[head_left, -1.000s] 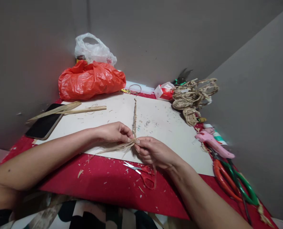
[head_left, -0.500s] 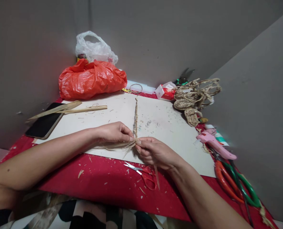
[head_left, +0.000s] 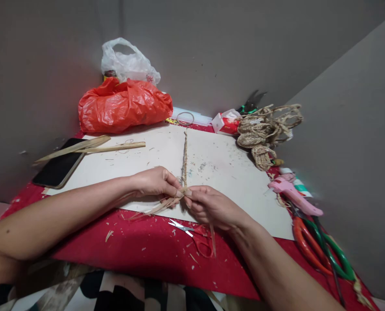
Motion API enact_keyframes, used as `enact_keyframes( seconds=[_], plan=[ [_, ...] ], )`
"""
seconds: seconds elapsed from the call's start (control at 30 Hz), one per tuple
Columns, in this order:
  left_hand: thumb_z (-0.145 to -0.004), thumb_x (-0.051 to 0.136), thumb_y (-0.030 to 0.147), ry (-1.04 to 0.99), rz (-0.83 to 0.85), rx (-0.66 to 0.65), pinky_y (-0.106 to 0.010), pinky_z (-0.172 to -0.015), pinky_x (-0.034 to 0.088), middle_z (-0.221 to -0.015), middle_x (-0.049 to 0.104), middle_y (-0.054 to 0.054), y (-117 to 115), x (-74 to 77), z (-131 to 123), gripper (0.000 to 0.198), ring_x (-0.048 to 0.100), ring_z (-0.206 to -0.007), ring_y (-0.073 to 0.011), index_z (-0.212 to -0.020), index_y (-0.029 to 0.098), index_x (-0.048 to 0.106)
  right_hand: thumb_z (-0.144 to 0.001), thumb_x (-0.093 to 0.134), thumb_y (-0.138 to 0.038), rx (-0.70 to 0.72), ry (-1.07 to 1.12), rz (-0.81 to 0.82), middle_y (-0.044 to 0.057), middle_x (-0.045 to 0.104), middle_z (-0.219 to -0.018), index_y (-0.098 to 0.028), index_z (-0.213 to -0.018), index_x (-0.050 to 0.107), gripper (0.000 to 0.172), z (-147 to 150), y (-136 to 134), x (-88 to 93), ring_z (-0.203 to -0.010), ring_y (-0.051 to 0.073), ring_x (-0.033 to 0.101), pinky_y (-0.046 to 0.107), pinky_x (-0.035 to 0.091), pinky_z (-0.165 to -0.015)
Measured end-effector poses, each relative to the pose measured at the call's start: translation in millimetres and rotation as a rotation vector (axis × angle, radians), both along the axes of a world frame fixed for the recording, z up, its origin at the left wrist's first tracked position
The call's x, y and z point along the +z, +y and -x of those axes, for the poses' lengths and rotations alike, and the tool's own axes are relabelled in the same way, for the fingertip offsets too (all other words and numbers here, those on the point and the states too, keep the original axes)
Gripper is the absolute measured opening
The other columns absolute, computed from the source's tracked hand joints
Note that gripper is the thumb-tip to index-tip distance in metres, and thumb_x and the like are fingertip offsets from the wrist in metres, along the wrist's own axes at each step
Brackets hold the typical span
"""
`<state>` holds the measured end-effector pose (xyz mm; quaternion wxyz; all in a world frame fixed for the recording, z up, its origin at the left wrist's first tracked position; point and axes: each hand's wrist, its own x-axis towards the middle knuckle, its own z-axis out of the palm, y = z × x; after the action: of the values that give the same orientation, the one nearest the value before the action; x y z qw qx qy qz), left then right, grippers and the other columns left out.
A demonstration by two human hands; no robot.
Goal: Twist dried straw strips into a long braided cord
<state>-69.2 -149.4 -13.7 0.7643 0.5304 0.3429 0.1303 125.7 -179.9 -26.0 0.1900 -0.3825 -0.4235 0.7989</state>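
Observation:
A thin braided cord of dry straw (head_left: 185,157) runs away from me along a pale board (head_left: 221,172). My left hand (head_left: 156,182) and my right hand (head_left: 208,206) meet at its near end, both pinched on the loose straw strands (head_left: 150,208). The strands fan out to the left under my left hand, and one hangs down past my right hand. Small red-handled scissors (head_left: 192,236) lie on the red table cover just below my hands.
A black phone (head_left: 60,164) and flat straw strips (head_left: 91,147) lie at the left. Red and white plastic bags (head_left: 124,103) stand at the back. Woven straw bundles (head_left: 263,129), a pink glue gun (head_left: 292,194) and large orange and green scissors (head_left: 318,250) lie along the right.
The loose strands under my left hand have swung down and towards me, onto the red cover. Both hands stay pinched at the same spot.

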Motion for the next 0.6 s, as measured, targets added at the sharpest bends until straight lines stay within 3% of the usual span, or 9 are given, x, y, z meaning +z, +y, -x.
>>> enact_keyframes(
  seconds=[0.27,0.47,0.6],
  plan=[
    [-0.076,0.056,0.024,0.050,-0.149,-0.095,-0.023,-0.056,0.040,-0.056,0.056,0.000,3.4,3.7,5.7,0.019,0.044,-0.050,-0.0064,-0.084,0.012,0.070,-0.085,0.050,-0.034,-0.003,-0.004,0.010,-0.011,0.023,-0.044,-0.015,-0.066,0.051,0.027,-0.7,0.3,-2.2,-0.035,0.002,0.011,0.015,0.010,-0.032],
    [-0.079,0.053,0.027,0.076,-0.491,-0.183,-0.024,-0.070,0.039,-0.076,0.066,-0.006,5.8,1.1,7.3,0.027,0.051,-0.066,-0.0093,-0.091,0.012,0.071,-0.085,0.050,-0.035,0.000,-0.017,-0.010,-0.011,0.024,-0.044,-0.015,-0.067,0.051,0.027,0.8,-0.6,-0.4,-0.035,0.002,0.011,0.016,0.010,-0.032],
    [-0.080,0.049,0.027,0.123,-0.601,-0.153,-0.023,-0.064,0.037,-0.075,0.066,-0.004,3.3,4.0,7.7,0.027,0.048,-0.062,-0.0087,-0.088,0.012,0.071,-0.085,0.051,-0.037,-0.013,-0.041,-0.031,-0.011,0.024,-0.043,-0.015,-0.066,0.051,0.029,3.0,-2.0,3.0,-0.035,0.003,0.011,0.016,0.010,-0.033]
  ],
)
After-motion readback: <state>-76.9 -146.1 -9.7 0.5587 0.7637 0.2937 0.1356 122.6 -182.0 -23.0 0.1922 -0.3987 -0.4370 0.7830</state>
